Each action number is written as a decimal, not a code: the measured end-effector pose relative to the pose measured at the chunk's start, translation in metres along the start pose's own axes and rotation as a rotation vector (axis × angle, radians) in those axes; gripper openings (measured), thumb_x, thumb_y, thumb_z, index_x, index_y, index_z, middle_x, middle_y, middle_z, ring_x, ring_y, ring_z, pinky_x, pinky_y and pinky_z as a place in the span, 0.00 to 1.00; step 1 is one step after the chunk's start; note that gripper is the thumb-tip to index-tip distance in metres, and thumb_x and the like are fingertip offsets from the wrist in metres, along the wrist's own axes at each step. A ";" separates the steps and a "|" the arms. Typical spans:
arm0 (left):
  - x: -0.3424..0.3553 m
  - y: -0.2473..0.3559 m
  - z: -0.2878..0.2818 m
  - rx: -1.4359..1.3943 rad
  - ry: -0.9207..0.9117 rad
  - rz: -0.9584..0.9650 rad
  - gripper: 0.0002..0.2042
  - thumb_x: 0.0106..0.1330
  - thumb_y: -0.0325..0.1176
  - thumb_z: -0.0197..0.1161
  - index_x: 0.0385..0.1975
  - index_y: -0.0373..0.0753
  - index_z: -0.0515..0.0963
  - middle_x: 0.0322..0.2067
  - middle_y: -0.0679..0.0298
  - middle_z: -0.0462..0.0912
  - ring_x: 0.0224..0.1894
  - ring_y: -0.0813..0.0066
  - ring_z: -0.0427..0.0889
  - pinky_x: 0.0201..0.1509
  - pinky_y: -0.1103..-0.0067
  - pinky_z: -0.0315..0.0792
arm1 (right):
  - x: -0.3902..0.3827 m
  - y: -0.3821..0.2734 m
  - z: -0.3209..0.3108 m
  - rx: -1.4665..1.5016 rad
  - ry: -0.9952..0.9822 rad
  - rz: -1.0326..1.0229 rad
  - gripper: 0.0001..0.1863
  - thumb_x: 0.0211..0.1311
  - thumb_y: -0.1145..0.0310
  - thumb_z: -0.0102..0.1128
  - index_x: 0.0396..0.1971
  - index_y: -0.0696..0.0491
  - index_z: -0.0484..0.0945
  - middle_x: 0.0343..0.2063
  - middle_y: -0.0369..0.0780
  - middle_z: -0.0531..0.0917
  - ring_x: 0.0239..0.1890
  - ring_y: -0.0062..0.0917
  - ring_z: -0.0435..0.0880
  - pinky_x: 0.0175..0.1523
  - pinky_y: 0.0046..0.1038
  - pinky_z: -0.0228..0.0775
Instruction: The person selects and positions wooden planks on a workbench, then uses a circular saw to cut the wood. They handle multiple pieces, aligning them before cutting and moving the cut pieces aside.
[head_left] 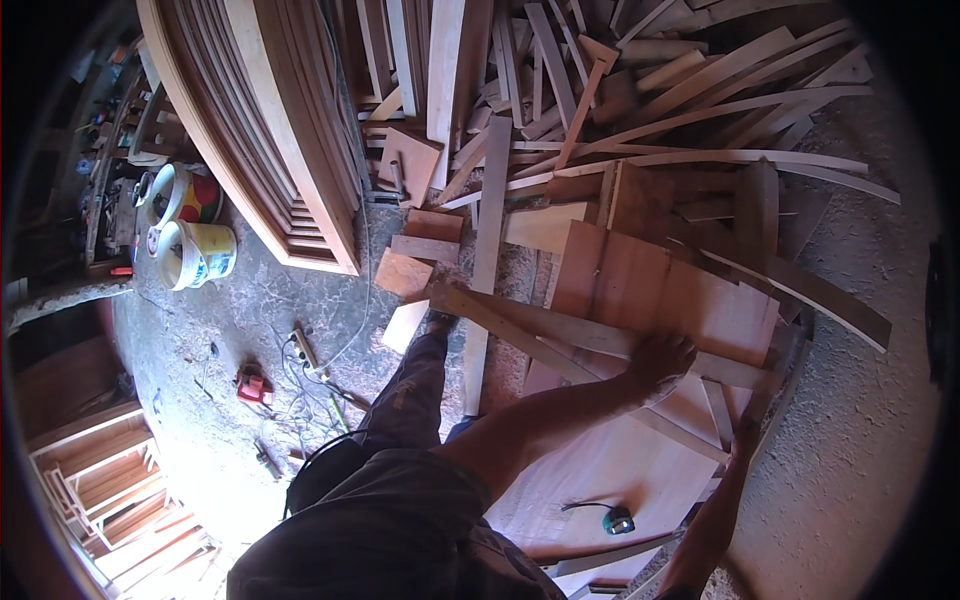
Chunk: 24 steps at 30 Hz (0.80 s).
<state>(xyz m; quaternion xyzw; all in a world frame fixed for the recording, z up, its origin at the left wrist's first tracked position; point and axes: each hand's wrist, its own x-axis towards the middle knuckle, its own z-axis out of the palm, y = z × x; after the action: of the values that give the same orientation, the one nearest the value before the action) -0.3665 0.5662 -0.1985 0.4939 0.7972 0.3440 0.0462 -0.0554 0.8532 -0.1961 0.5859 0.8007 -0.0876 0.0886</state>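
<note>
A narrow A-shaped wooden frame (545,322) lies over reddish-brown boards, its two long strips meeting near my foot. A short crosspiece (716,412) joins them toward the wide end. My left hand (660,362) reaches across from the left and is closed over the upper strip, fingers curled. At the frame's right end, my right hand (746,432) is closed at the edge; shade hides part of its fingers. Below the frame, a green and black tape measure (618,520) rests on a wide pale panel (545,500).
Offcuts and curved strips (700,100) pile up at the far right. Stacked arched frames (290,150) stand at the far left, near paint buckets (200,252). A power strip (304,350), cords and a red tool (253,385) lie left of my leg. A long plank (487,230) lies ahead.
</note>
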 end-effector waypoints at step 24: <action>-0.042 0.016 0.006 -0.026 0.010 0.031 0.15 0.59 0.37 0.55 0.45 0.41 0.77 0.45 0.61 0.76 0.56 0.64 0.72 0.58 0.68 0.66 | -0.056 0.005 0.013 -0.053 0.097 0.075 0.31 0.70 0.45 0.43 0.42 0.64 0.74 0.37 0.61 0.81 0.40 0.60 0.80 0.46 0.55 0.70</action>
<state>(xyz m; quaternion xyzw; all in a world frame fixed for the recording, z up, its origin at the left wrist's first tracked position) -0.3304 0.5392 -0.2051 0.5035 0.7852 0.3577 0.0434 -0.0334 0.7995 -0.1955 0.6167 0.7835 -0.0343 0.0684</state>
